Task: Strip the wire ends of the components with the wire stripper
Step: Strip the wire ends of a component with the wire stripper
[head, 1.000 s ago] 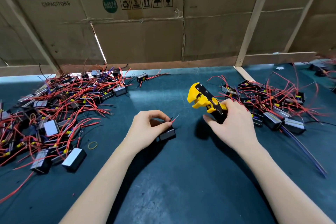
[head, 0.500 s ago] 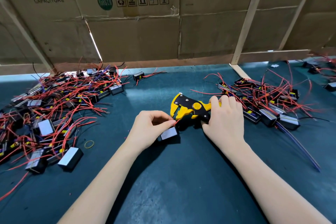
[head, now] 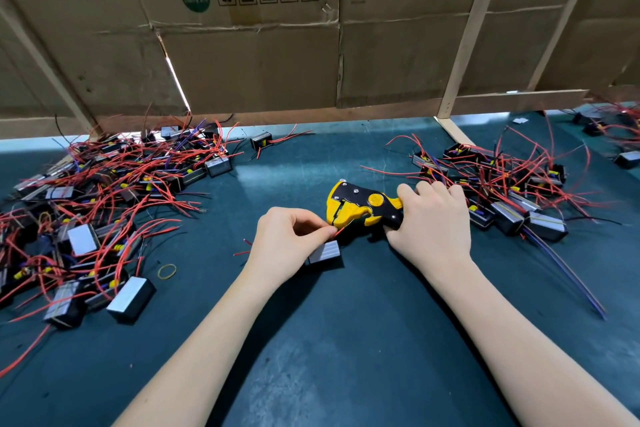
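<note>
My left hand [head: 289, 243] pinches a thin red wire [head: 340, 231] between thumb and forefinger; the wire belongs to a small black component with a grey top [head: 325, 252] that lies on the mat under my fingers. The wire's end sits in the jaws of a yellow and black wire stripper [head: 360, 206]. My right hand [head: 433, 218] grips the stripper's handles, with its head pointing left toward my left hand. Most of the handles are hidden inside my right fist.
A large pile of components with red wires [head: 97, 204] covers the left of the dark green mat [head: 346, 340]; a smaller pile [head: 502, 187] lies right behind my right hand. A yellow rubber band [head: 167, 271] lies near the left pile. A cardboard wall [head: 263, 55] closes the back.
My right hand swung the stripper down from an upright pose and brought its jaws left onto the wire end. My left hand turned the component so its grey top shows.
</note>
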